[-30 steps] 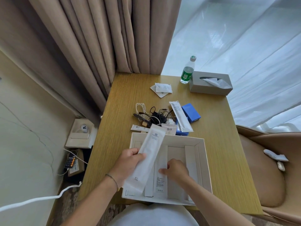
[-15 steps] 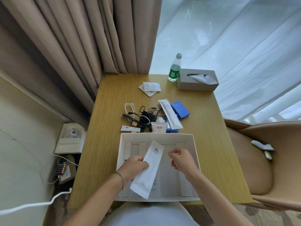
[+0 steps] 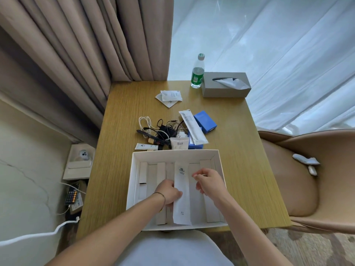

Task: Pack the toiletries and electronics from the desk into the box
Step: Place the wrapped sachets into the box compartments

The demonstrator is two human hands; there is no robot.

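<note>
The white box [image 3: 218, 160] sits on the near edge of the wooden bench [image 3: 240, 150], directly in front of the person. Its interior is divided lengthwise by white cardboard strips. A long white sachet [image 3: 181, 196] lies lengthwise in the middle of the box, its near end reaching almost to the front wall.

The left hand [image 3: 168, 191] is inside the box, left of centre, with fingers curled against the left edge of the sachet; it appears to grip that edge, though the contact itself is partly hidden. A thin bracelet [image 3: 160, 197] circles the left wrist. The right hand [image 3: 209, 182] hovers over the right half of the box, just beside the sachet, with fingers loosely curled and holding nothing.

Just beyond the far wall of the box lie a small white tube [image 3: 145, 146] and a white pouch with printed characters [image 3: 179, 144]. Behind these sits a tangle of black and white cables with chargers [image 3: 163, 128]. To the right of the tangle, a second long white sachet [image 3: 193, 127] rests across two blue boxes [image 3: 205, 121].

Farther back, two small white packets [image 3: 170, 96] lie overlapped. At the far right corner stand a water bottle with a green label [image 3: 197, 72] and, touching it or nearly so, a grey tissue box [image 3: 225, 85].
</note>
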